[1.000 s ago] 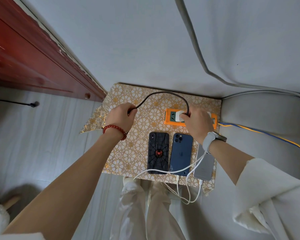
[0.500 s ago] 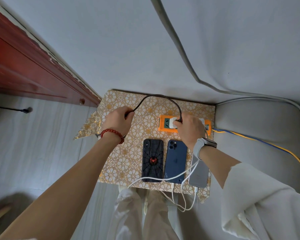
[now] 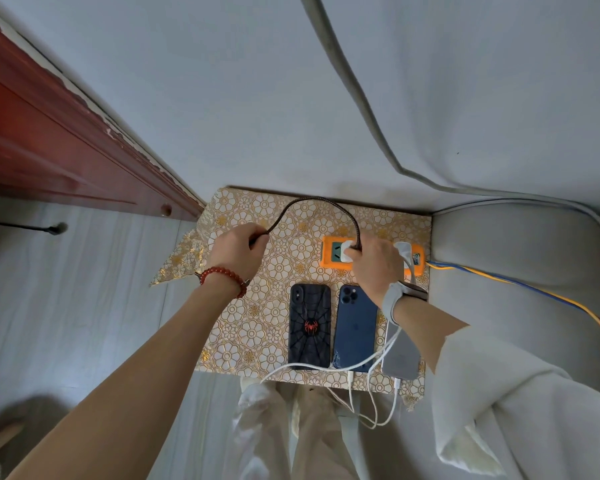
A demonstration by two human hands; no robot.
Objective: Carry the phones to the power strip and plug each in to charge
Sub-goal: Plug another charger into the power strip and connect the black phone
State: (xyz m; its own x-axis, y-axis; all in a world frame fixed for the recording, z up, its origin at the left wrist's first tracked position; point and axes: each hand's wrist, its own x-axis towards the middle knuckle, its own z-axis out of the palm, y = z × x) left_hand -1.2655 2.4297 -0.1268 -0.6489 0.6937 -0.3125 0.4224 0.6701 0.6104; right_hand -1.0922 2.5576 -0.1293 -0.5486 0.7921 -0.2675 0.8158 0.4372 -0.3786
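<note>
Three phones lie face down in a row on a small table with a gold flower cloth (image 3: 243,337): a black spider-case phone (image 3: 309,326), a blue phone (image 3: 356,328) and a silver phone (image 3: 400,353) partly under my right forearm. White cables (image 3: 371,393) run from the blue and silver phones. An orange power strip (image 3: 332,255) sits at the table's back. My right hand (image 3: 376,265) grips a white charger plug (image 3: 347,255) at the strip. A dark braided cable (image 3: 321,204) arcs from that plug to my left hand (image 3: 238,249), which is closed on its free end.
A red-brown wooden door frame (image 3: 66,147) stands at the left. A grey cushioned seat (image 3: 520,271) is right of the table, with blue and yellow wires (image 3: 520,289) running from the strip. A white wall is behind. My legs in pale trousers (image 3: 291,427) are below.
Both hands stay in the same hold on plug and cable end. The view has shifted slightly; the table and hands sit a little lower and to the left in the frame.
</note>
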